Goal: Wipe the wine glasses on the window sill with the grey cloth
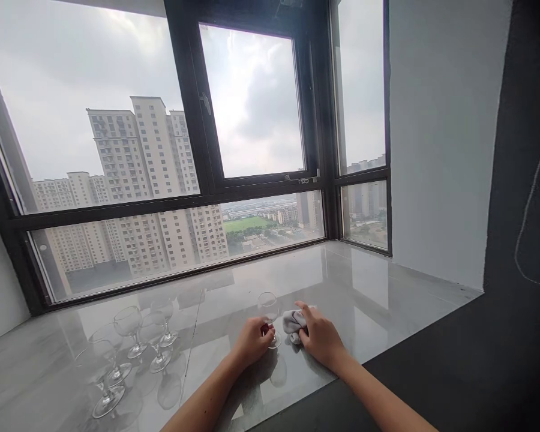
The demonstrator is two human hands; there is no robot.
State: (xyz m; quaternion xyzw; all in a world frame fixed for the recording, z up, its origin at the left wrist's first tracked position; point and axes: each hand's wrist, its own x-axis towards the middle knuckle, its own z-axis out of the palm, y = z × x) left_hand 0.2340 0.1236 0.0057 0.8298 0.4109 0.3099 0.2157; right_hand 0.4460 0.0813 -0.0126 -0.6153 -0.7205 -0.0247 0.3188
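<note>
My left hand [254,341] is closed around the stem of a clear wine glass [268,305], which is upright at the middle of the sill. Its round foot shows just below my fingers, close to the glossy surface. Something dark red shows between my thumb and fingers, too small to name. To the right, my right hand [320,337] grips a crumpled light grey cloth [294,324], with the index finger raised along its top. The cloth and the glass are a short gap apart.
Several more stemmed glasses [128,324] stand upright in a group on the left. The shiny marble-like sill [342,282] ends at a front edge near my right forearm. Dark-framed windows [256,102] rise behind, and a white wall [441,138] bounds the right side.
</note>
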